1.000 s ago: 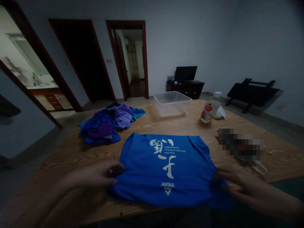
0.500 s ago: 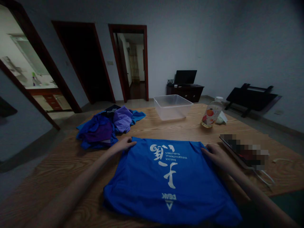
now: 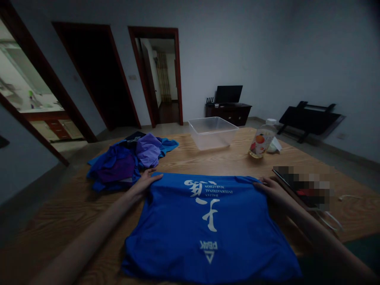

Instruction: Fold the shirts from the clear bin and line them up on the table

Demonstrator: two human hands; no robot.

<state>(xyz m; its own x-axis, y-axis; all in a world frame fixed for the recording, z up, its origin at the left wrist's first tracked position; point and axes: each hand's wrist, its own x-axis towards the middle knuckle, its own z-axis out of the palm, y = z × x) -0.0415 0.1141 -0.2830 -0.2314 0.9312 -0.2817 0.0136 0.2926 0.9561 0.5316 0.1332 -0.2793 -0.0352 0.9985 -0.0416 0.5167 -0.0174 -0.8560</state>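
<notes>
A blue T-shirt (image 3: 237,225) lies folded into a broad panel on the table before me, its white lettering and logo upside down to me. At its far left corner, my left hand (image 3: 145,181) has the cloth between thumb and fingers. My right hand (image 3: 268,188) pinches the far right corner, which is drawn out to a point. The far edge runs nearly straight between both hands. Just beyond my left hand is a heap of crumpled clothes (image 3: 118,166) in blue, purple and lilac.
On the wooden table (image 3: 175,160), a clear plastic bin (image 3: 212,138) stands at the far side. Right of it are a bottle (image 3: 261,140) and a crumpled white wrapper (image 3: 274,145). A dark flat object (image 3: 289,188), partly pixelated, and a white cable (image 3: 329,221) lie near my right forearm.
My hands have moved farther apart, spreading the shirt's far edge wider and straighter. The right corner is pulled outward. The camera view has shifted slightly.
</notes>
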